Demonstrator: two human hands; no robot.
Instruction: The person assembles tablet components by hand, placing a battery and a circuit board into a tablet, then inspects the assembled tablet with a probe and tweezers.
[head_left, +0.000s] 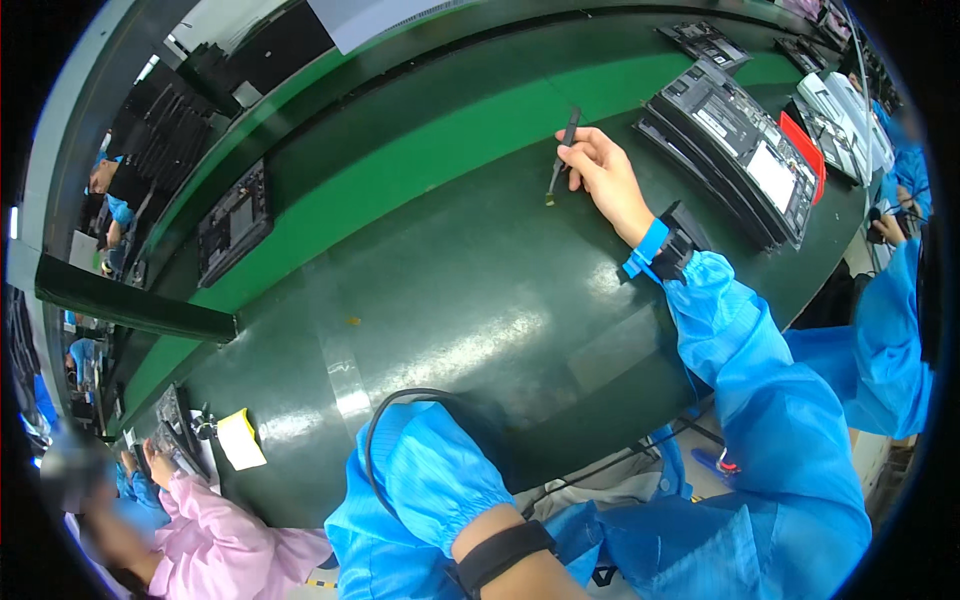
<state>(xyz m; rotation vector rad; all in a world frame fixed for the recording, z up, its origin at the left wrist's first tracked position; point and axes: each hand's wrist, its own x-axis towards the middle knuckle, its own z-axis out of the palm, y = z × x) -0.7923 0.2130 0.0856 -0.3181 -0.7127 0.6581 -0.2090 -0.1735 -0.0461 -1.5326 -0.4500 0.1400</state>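
Note:
Tweezers (564,150), dark and slim, are pinched in the fingers of my right hand (605,180) above the far middle of the dark green table. At their lower tip is a tiny yellowish piece (549,201), too small to name; whether the tips grip it or only touch it I cannot tell. A blue strap and a black band circle my right wrist. My left arm bends back toward me at the lower middle. Only the base of my left hand (545,582) shows past a black wristband (505,556); its fingers are cut off by the lower edge.
Several opened laptop bases (735,145) are stacked right of my right hand, beside a red piece (803,155). Another laptop base (236,222) lies far left, behind a dark post (135,302). Yellow paper (241,439) lies near a pink-sleeved co-worker (220,530). Blue-sleeved co-workers are at right.

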